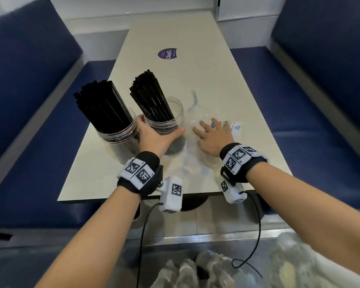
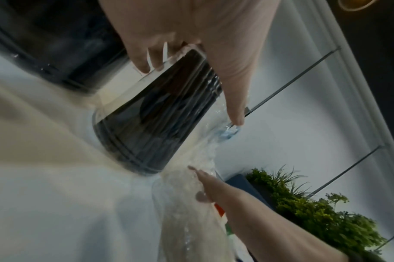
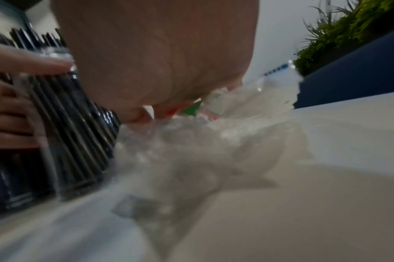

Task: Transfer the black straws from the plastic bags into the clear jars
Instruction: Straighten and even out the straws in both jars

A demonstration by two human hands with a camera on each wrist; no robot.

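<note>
Left grip [image 1: 154, 136] wraps the centre-frame jar [image 1: 166, 123]; right grip [image 1: 213, 135] flat, fingers spread on the emptied bag [image 1: 195, 113]; steady jar while clearing bag.

I'm at a café booth: blue padded benches [image 1: 312, 113] flank the table [image 1: 175, 38], branded sticker [image 1: 167, 53] on it.

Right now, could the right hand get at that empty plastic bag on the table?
Probably yes. The right hand lies open with its fingers spread over the crumpled plastic bag, seemingly touching it, with nothing between them. The left hand is busy holding the nearer jar beside it, clear of the bag.
</note>
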